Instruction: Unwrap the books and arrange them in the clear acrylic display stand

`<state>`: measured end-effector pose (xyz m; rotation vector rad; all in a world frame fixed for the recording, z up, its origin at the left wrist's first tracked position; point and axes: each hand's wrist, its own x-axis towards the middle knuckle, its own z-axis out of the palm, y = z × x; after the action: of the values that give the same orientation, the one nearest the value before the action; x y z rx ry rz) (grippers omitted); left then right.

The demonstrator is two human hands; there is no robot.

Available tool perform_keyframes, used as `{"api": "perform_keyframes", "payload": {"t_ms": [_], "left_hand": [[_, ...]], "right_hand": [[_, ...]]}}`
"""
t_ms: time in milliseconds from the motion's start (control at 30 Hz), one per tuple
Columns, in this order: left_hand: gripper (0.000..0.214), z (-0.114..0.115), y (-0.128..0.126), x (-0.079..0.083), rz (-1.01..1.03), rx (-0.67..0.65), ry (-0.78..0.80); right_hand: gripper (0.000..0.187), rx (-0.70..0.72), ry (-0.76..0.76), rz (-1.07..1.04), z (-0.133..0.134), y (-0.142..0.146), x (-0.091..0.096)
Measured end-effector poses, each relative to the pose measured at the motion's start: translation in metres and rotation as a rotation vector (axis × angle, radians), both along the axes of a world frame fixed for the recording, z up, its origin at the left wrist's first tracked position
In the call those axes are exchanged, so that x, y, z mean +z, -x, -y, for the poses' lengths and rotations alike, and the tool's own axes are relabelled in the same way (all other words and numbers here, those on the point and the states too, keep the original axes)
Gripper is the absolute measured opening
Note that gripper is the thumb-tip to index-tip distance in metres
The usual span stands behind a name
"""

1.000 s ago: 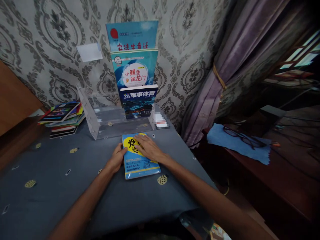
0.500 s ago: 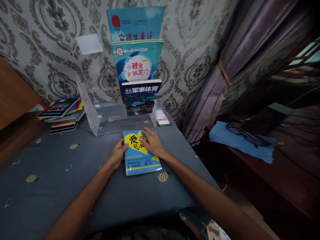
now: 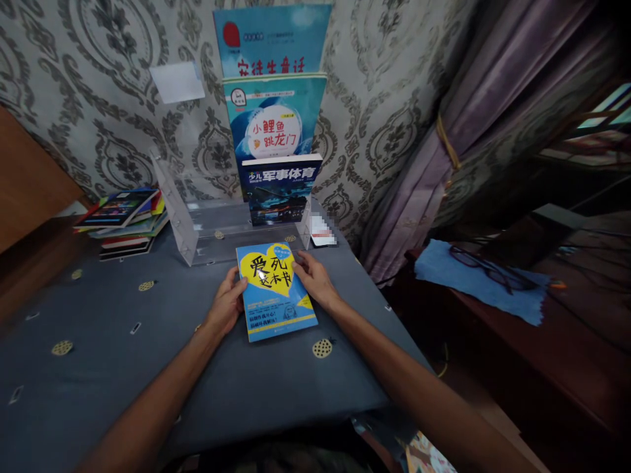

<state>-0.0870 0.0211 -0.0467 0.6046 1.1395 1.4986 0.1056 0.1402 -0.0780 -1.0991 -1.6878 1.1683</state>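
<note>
The left hand (image 3: pixel 225 310) and right hand (image 3: pixel 315 284) each had a grip clamped on one side edge of one blue-and-yellow book (image 3: pixel 275 299), lying on the grey worktop (image 3: pixel 98 368) just before one clear stand (image 3: pixel 183 231) showing three upright books (image 3: pixel 280 194); one book stack (image 3: pixel 123 223) sat far left.

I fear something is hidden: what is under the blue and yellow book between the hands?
The grey-blue tablecloth shows around the blue and yellow book. Anything directly beneath it is covered. Left hand and right hand hold its sides.
</note>
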Motion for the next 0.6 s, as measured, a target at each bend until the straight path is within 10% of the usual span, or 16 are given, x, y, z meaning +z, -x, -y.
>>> {"api": "perform_keyframes", "payload": {"t_ms": [233,600], "left_hand": [[0.051,0.001,0.001,0.004,-0.01,0.005,-0.028],[0.036,-0.005,-0.002,0.0,0.037,0.206,0.044]], "right_hand": [[0.035,0.161,0.399,-0.392,0.014,0.008,0.012],[0.042,0.206,0.41,-0.452,0.018,0.01,0.015]]}}
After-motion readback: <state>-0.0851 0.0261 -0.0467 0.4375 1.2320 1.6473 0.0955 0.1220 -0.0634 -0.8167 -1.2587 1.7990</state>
